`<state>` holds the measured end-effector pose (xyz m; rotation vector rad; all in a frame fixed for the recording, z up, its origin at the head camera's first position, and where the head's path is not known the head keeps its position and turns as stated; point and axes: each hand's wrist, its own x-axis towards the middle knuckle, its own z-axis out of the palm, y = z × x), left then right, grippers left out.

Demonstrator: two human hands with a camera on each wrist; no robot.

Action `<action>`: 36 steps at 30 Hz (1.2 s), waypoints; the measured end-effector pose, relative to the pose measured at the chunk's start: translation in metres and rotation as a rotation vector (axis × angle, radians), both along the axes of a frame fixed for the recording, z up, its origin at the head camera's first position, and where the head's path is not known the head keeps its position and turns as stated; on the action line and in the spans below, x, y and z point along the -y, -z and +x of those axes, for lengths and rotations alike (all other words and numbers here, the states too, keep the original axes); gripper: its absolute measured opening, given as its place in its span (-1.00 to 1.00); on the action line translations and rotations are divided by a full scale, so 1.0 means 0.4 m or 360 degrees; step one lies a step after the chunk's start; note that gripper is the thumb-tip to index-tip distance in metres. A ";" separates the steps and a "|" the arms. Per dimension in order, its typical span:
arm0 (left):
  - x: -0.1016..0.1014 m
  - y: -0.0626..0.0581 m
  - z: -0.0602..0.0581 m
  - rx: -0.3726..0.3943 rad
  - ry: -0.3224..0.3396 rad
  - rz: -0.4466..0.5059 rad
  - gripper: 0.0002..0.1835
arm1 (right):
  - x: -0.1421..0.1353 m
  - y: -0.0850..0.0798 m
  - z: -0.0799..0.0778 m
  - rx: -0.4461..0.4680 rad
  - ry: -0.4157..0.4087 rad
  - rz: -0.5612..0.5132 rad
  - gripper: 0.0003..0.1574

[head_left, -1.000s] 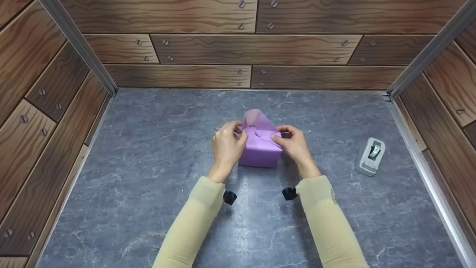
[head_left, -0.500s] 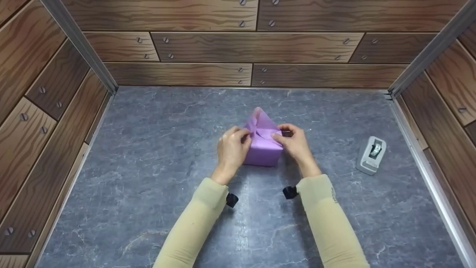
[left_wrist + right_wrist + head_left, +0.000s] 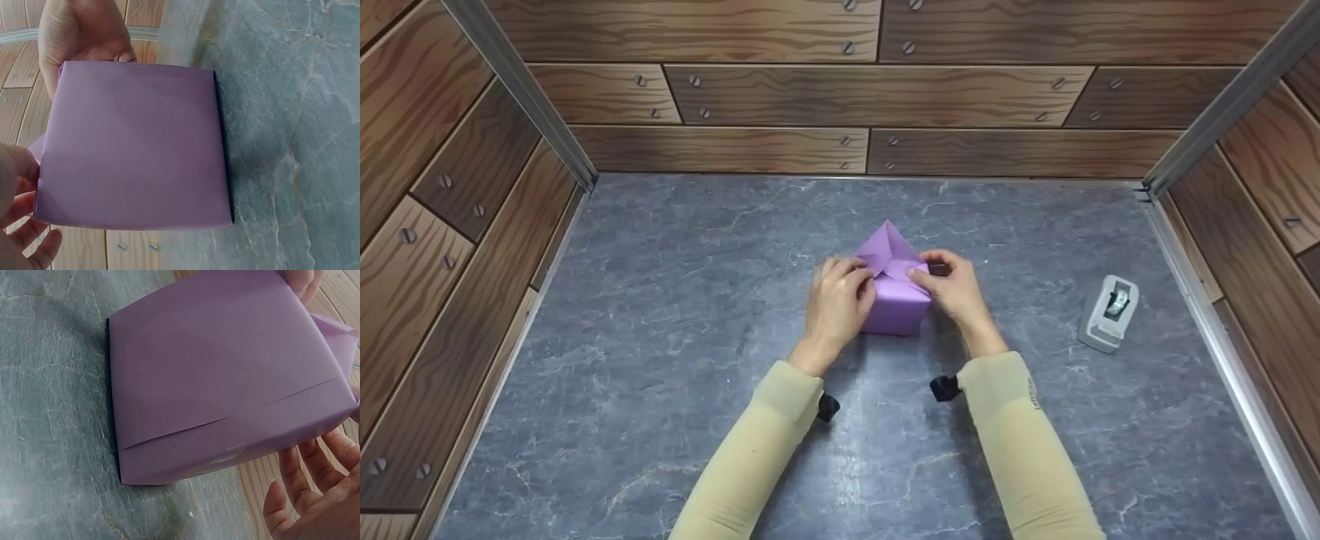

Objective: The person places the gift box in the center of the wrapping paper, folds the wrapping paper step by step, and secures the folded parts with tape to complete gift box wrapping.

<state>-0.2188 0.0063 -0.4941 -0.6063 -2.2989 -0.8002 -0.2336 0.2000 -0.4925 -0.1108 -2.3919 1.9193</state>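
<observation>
A box wrapped in purple paper (image 3: 896, 315) stands on the table in front of me. At its far top edge, a pointed paper flap (image 3: 889, 244) rises, creased down the middle. My left hand (image 3: 836, 300) pinches the left side fold of this paper near the top. With the thumb on top and fingers behind the side, my right hand (image 3: 956, 289) holds the top right corner. The smooth front face (image 3: 135, 146) fills much of the left wrist view. In the right wrist view, a paper seam (image 3: 180, 432) runs across the face, above a shiny patch on the side.
A grey tape dispenser (image 3: 1108, 313) with a roll in it stands to the right on the marbled table (image 3: 660, 420). Wood-patterned panels (image 3: 877, 94) with metal edging enclose the table at the back and both sides.
My left hand has moved right and inward along the top, bringing the left fold over. The rounded upright flap now forms a sharper point. The right hand stays at its corner.
</observation>
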 end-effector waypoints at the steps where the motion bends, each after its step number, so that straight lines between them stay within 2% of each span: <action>1: -0.001 0.002 0.001 -0.0011 0.0005 -0.0008 -0.87 | 0.003 -0.009 0.005 -0.0003 -0.0006 0.0005 -0.55; 7: -0.004 0.020 0.007 -0.0009 0.0017 -0.0136 -0.73 | 0.023 -0.060 0.037 -0.0029 -0.0015 0.0039 -0.58; 10: -0.002 0.030 0.010 -0.0001 0.0033 -0.0226 -0.68 | 0.025 -0.063 0.040 -0.0039 -0.0015 0.0042 -0.59; 16: 0.003 0.040 0.012 0.0007 0.0047 -0.0363 -0.63 | 0.009 -0.025 0.016 -0.0036 -0.0012 -0.0004 -0.59; 19: 0.004 0.042 0.013 0.0019 0.0047 -0.0418 -0.61 | 0.000 0.002 0.001 -0.0021 -0.0003 0.0002 -0.58; 23: 0.004 0.044 0.019 0.0045 0.0030 -0.0497 -0.58 | -0.002 0.016 -0.004 -0.0027 0.0009 0.0040 -0.58; 26: 0.004 0.044 0.024 0.0031 0.0011 -0.0548 -0.55 | -0.001 0.019 -0.003 -0.0043 0.0013 0.0045 -0.58; 32: 0.000 0.044 0.035 -0.0082 -0.0027 -0.0556 -0.55 | -0.001 0.019 -0.004 -0.0036 0.0016 0.0045 -0.58; 36: -0.001 0.047 0.042 -0.0054 -0.0039 -0.0559 -0.53 | 0.002 0.004 0.003 -0.0009 0.0003 0.0025 -0.57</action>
